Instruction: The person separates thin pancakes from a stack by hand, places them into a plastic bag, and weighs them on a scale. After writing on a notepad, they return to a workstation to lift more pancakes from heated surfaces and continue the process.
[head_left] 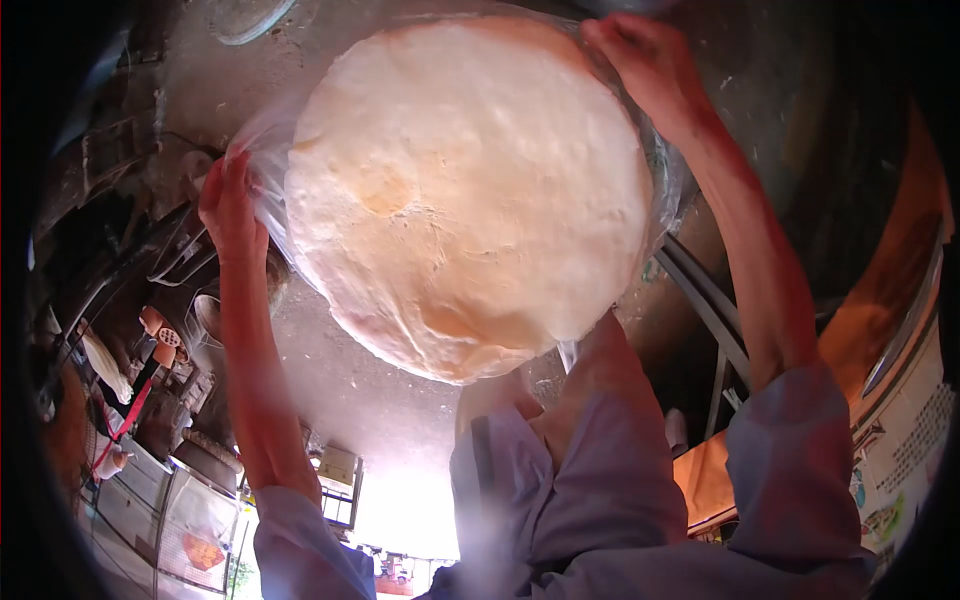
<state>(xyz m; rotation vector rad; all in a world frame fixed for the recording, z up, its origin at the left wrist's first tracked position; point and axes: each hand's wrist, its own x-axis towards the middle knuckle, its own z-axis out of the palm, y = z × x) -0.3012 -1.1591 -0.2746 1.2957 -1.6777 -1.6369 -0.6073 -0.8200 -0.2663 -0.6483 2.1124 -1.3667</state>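
A large, round, pale mass that looks like dough (470,200) fills the middle of the view, its lower edge folded and wrinkled. Clear plastic film (268,150) shows around its left, top and right edges. At the left, my left hand (230,200) has its fingers closed on a gathered part of this film. My right hand (640,60) is at the upper right edge, fingers curled around the film there. Both arms reach forward on either side of the round mass. What lies under the mass is hidden.
My legs (580,440) are below the mass, over a grey floor (350,360). Metal bars (705,300) stand close to the right side. Cluttered tools and containers (165,340) fill the left. An orange panel (705,480) is at lower right, and bright light enters at the bottom.
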